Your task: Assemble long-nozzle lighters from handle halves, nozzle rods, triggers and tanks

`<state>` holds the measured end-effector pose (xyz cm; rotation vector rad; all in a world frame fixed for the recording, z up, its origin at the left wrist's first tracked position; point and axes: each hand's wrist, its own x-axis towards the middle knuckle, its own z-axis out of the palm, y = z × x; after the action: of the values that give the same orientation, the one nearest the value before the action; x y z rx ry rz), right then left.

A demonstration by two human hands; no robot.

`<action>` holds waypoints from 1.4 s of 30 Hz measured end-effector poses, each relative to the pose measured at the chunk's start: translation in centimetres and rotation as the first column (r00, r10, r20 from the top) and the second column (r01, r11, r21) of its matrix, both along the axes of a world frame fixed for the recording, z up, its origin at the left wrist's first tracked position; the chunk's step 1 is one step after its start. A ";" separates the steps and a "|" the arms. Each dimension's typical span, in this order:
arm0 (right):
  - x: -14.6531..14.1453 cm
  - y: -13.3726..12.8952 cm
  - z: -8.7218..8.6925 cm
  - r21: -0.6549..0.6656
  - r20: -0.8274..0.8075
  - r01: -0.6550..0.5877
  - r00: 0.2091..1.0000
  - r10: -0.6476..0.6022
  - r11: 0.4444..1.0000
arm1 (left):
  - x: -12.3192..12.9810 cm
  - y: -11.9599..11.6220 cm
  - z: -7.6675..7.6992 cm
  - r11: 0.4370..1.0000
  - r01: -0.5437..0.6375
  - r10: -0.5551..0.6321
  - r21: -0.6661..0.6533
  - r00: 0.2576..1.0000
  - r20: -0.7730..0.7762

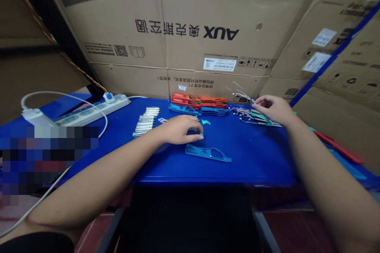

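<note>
My left hand (183,129) is over the middle of the blue table, its thumb and fingers pinched on a small green plastic piece (202,135). Another small green piece (206,122) lies just beyond the fingertips. Closer to me, a flat blue plastic shell (208,153) with a looped opening rests on the tabletop. At the right, my right hand (273,108) is closed on thin white wires (244,96), which stick out to its left. Below that hand is a bunch of wired parts (252,116) with white leads and green bits.
Stacked red shells (185,101) and blue shells (215,110) sit along the cardboard wall (184,4). Silver cylinders (145,121) lie in a row left of my left hand. A power strip (92,112) with a white cable is at the left. Red handle-like shells (338,146) lie far right.
</note>
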<state>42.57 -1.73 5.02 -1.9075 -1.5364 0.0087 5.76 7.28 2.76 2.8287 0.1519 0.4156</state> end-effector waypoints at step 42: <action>-12.2 -11.1 -4.5 -0.209 0.223 -0.599 0.740 0.635 0.773 | 1.1 -3.6 -0.4 0.989 0.144 -0.149 -0.042 0.967 -0.205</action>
<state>30.39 -12.88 0.53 -1.4303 -2.3663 0.1358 6.82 3.64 2.35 2.8271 -0.0108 0.0845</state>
